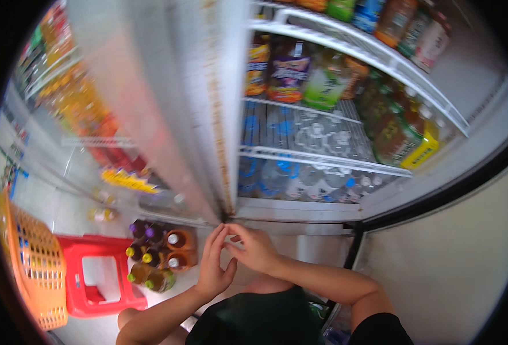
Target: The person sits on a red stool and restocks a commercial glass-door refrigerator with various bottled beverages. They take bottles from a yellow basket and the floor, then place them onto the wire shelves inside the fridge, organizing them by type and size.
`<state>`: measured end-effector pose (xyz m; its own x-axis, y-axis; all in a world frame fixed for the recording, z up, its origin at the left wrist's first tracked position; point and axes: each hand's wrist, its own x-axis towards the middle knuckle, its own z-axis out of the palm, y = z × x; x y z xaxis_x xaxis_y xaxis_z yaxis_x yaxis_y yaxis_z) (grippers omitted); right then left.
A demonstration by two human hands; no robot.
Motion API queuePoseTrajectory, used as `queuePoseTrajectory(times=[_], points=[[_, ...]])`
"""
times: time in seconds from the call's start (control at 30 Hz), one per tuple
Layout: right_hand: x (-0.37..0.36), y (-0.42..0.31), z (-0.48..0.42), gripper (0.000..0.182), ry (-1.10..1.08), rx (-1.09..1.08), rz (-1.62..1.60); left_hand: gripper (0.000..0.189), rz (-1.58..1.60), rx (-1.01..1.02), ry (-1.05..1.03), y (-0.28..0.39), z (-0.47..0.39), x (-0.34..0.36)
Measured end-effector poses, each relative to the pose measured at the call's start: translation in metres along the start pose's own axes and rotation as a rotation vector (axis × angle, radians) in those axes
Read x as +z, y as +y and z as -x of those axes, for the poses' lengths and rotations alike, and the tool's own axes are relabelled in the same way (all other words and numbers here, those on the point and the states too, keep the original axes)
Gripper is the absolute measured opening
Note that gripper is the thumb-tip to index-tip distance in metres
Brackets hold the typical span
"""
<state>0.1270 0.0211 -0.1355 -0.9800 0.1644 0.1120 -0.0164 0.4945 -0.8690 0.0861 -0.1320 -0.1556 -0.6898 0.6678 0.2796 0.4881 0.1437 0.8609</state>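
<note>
My left hand (216,261) and my right hand (255,247) meet at the fingertips, just below the foot of the cooler's centre post (219,142). Nothing shows in either one. The left has its thumb spread from its fingers, while the right has bent fingers with gaps between them. Left of them, several drink bottles (152,254) with purple, yellow, white and green caps stand grouped on the floor. Above, the cooler's right side is open to view. Its wire shelf (323,166) has clear bottles above and below it, and labelled drink bottles (288,77) stand higher up.
A red plastic stool (75,276) stands at the left beside an orange plastic basket (43,258). On the right, an opened cooler door (443,241) with a black frame reaches toward me. More bottles (81,103) show behind glass at the upper left. A yellow-edged pack (422,148) sits at the right.
</note>
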Motion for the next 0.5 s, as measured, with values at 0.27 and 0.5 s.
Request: queuePoseTrajectory(times=[0.27,0.5], points=[[-0.25,-0.002,0.022,0.034,1.089,-0.268,0.054,0.073,0.291,0.368,-0.263,0.132,-0.166,0.081],[-0.365,0.017,-0.01,0.05,1.347,-0.132,0.561,0.077,0.219,0.412,-0.268,0.181,-0.262,0.156]])
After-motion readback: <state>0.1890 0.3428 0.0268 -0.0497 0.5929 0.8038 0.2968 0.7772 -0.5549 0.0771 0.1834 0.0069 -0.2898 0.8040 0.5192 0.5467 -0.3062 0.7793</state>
